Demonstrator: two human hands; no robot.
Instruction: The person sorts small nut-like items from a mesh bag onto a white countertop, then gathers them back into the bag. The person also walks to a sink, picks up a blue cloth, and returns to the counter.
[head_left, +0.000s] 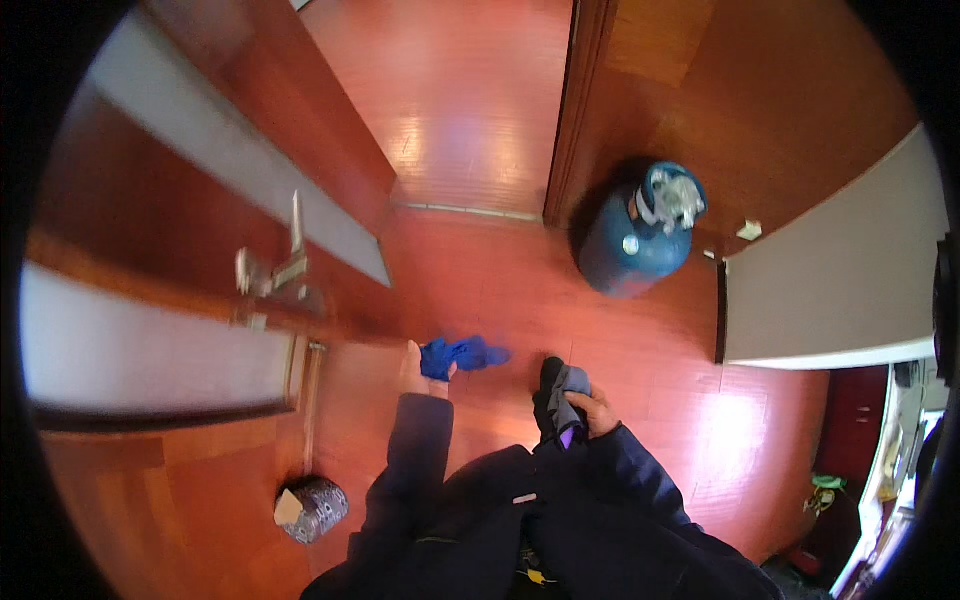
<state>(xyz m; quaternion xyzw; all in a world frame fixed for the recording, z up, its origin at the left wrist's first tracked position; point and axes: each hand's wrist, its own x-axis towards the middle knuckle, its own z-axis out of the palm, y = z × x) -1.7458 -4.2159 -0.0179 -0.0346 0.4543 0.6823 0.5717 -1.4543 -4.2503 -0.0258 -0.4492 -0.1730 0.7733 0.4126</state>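
My left hand (417, 381) grips a crumpled bright blue cloth (444, 358), whose loose end trails off to the right and looks blurred. In my right hand (598, 411) is a bunched grey and black fabric item (562, 394) with a bit of purple at its lower end; its exact kind cannot be told. Both hands are in front of my dark jacket (487, 510), over the reddish wooden floor (495, 292). A gap separates the two cloths.
At the left stands an open wooden door (172, 195) with a metal lever handle (289, 270). A blue-green gas cylinder (630, 247) is by the wall beyond my right hand. A patterned bin (321, 510) sits lower left. A pale panel (832, 277) juts in from the right.
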